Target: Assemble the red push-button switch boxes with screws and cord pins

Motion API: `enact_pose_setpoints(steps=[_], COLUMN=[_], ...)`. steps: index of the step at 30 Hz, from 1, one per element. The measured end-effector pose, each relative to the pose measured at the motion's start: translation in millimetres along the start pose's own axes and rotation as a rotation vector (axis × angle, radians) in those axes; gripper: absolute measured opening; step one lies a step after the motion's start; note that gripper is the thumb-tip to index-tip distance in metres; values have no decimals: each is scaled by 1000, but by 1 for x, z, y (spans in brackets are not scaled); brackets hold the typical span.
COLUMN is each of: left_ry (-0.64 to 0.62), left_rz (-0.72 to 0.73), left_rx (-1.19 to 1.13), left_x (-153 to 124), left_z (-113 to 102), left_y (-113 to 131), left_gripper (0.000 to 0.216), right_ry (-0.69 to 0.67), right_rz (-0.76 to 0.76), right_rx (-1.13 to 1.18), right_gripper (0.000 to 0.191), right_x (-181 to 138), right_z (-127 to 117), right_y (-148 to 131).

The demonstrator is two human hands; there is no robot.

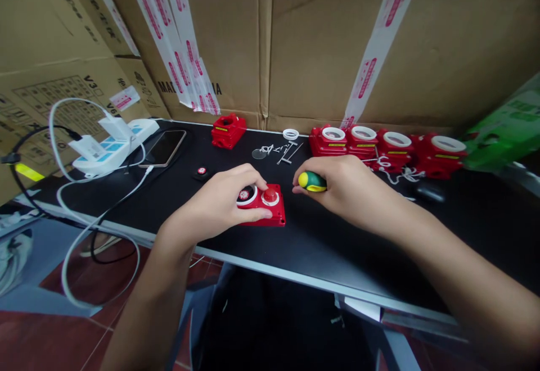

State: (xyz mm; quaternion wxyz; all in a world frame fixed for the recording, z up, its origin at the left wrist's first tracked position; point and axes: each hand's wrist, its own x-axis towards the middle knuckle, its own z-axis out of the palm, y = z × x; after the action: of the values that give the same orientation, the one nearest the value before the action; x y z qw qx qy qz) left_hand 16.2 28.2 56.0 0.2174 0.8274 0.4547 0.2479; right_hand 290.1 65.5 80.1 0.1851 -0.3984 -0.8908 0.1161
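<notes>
My left hand point(228, 199) grips a red box-shaped housing point(275, 213) on the black tabletop, thumb along its near side and fingers over the top. On the housing a red dome point(270, 194) sits in a white ring, and a black round part with a white pattern point(246, 194) shows beside my fingers. To the right, my right hand point(333, 182) is wrapped round a screwdriver with a green and yellow handle point(312, 181); its shaft is hidden. A gap separates the screwdriver handle from the housing.
Several red housings with white rings point(363, 141) stand at the back right. Another red housing point(228, 131) is at the back, near small metal parts point(283, 149). A phone point(164, 148) and power strip point(116, 146) with cables lie left. Cardboard point(307, 45) walls the back.
</notes>
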Motion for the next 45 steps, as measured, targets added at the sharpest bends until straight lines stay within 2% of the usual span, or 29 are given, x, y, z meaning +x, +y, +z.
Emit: enact_pose_setpoints(steps=[2,7,11,16,20,26,30,33,34,36,38,40,42,45], left_ry=[7,122,137,148,155,301,291,255,251,237,229,226,218,189], left_rz=[16,5,6,17,4,-46,-98,-78,-65,-35,-8,4,9,7], left_rx=[-41,-132,-138,-156,-140,-37,-15,-53,-61,-67,-74,-76,-70,-70], left_x=[0,-3,-6,-9,-10,-32,-48,-52,-52,-51,-51,-50,-48,-47], left_z=[5,20,23,22,23,31,32,30,30,30,31,32,32,30], left_y=[-1,1,2,-1,-2,-6,-9,-10,-11,-11,-11,-12,-13,-15], left_gripper=[28,27,26,30,36,79,72,66,66,68,69,69,69,70], right_ry=[40,158,62,39,15,-26,-58,100,179,262,185,158,227,254], right_rz=[-31,-63,-46,-53,-89,-205,-215,-117,-49,89,158,234,169,-13], right_rx=[24,69,54,90,97,170,218,243,279,443,703,857,1046,1311], right_gripper=[15,25,19,17,17,10,12,9,2,22,41,51,52,48], right_x=[0,0,4,7,4,-2,-6,-5,-3,5,17,31,44,56], right_z=[-2,8,23,30,28,21,16,4,-1,-15,-29,-39,-44,-42], right_y=[-3,-5,-1,1,2,6,5,0,-3,-11,-21,-32,-41,-44])
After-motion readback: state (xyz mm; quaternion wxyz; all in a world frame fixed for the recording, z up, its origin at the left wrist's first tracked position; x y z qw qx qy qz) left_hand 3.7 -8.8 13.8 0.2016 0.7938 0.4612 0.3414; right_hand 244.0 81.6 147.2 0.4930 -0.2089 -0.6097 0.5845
